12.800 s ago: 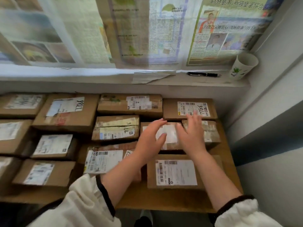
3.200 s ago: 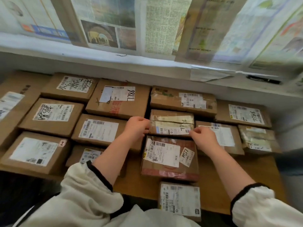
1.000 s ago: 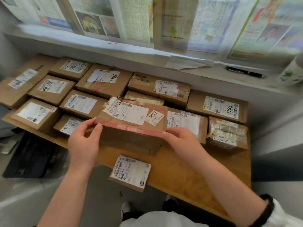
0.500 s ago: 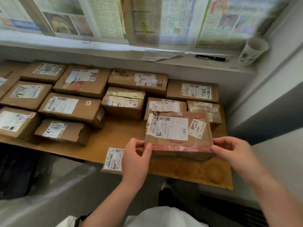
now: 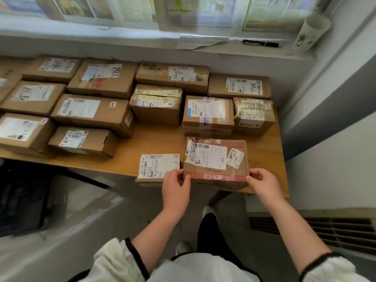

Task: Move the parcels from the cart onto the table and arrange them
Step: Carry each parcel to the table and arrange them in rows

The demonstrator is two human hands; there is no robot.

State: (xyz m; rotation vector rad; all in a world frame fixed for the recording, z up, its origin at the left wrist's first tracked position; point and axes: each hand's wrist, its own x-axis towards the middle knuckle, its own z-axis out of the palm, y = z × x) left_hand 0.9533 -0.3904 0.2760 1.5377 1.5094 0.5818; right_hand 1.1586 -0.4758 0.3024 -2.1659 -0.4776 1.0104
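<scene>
A brown parcel with red tape (image 5: 215, 161) and a white label rests at the front right of the wooden table (image 5: 154, 145). My left hand (image 5: 176, 186) grips its near left corner and my right hand (image 5: 262, 183) grips its near right corner. Beside it on the left lies a small flat parcel (image 5: 157, 167) that overhangs the table's front edge. Several more brown parcels fill the back and left of the table in rows, among them a taped box (image 5: 207, 113) just behind the held parcel.
A windowsill behind the table carries a black pen (image 5: 260, 43) and a paper cup (image 5: 310, 32). The grey wall (image 5: 325, 139) stands close on the right. A dark crate (image 5: 22, 200) sits on the floor at the left. A floor vent (image 5: 325, 231) lies at the right.
The red-taped parcel has come down from the air onto the table's front right, next to the small flat parcel. Both hands still hold its near corners.
</scene>
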